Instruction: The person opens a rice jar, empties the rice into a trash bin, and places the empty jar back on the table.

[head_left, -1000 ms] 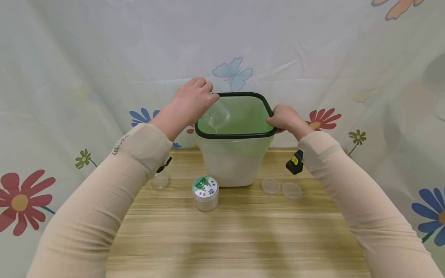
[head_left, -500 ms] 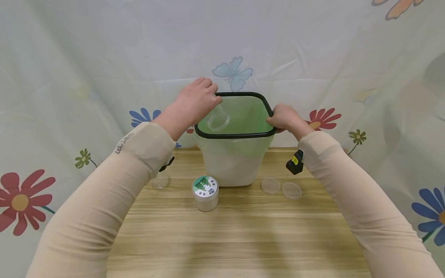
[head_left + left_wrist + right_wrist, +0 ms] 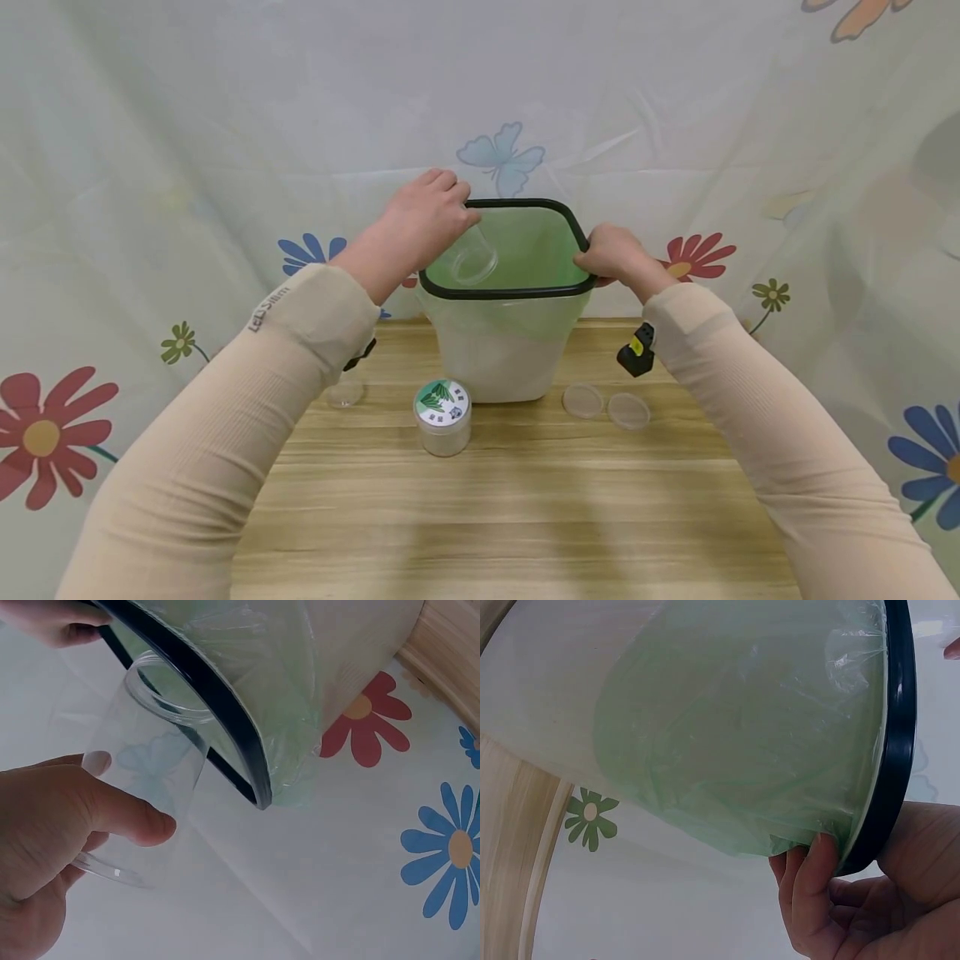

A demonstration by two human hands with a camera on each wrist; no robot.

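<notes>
My left hand (image 3: 427,215) holds a clear plastic jar (image 3: 474,254), tipped with its mouth over the inside of a pale trash bin (image 3: 498,362). In the left wrist view the thumb and fingers wrap the base end of the jar, and its walls look see-through. A green bag (image 3: 532,246) lines the bin and folds out over its black rim (image 3: 517,293). My right hand (image 3: 617,252) grips that rim on the right side; in the right wrist view its fingertips (image 3: 823,851) press the bag against the outside of the bin.
A lidded jar (image 3: 442,421) with a green and white label stands in front of the bin. Two clear round lids (image 3: 583,401) lie to the right on the wooden table (image 3: 517,517). Another clear round item (image 3: 345,390) is partly hidden by the left sleeve. Flowered curtain (image 3: 360,100) hangs behind.
The left hand has shifted slightly right, and the jar's mouth has dipped a little lower over the bin. A faint streak below the jar's mouth is no longer seen. The right hand stays put.
</notes>
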